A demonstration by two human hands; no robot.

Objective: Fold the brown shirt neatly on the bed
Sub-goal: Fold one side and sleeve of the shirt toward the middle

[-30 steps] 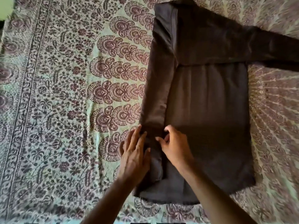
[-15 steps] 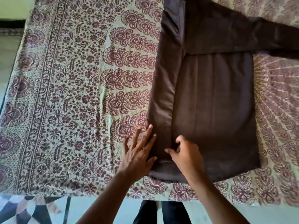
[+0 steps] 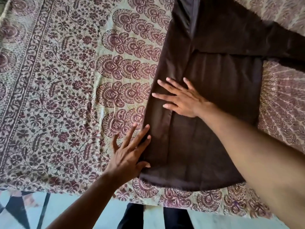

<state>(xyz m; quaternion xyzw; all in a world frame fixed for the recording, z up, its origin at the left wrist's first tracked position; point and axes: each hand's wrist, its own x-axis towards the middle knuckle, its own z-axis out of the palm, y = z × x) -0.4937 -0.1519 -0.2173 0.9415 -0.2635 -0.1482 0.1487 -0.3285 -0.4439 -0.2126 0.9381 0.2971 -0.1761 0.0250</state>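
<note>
Shirt flat on the bedspread, near its front edge, left side folded in as a long strip; collar end cut off by the frame's top, one sleeve running out past the right border. Right hand flat on the shirt's folded strip, fingers spread and gripping nothing, its forearm hiding the shirt's near right corner. Left hand at the shirt's left edge, fingers apart and slightly blurred, thumb on the cloth, palm over the bedspread.
</note>
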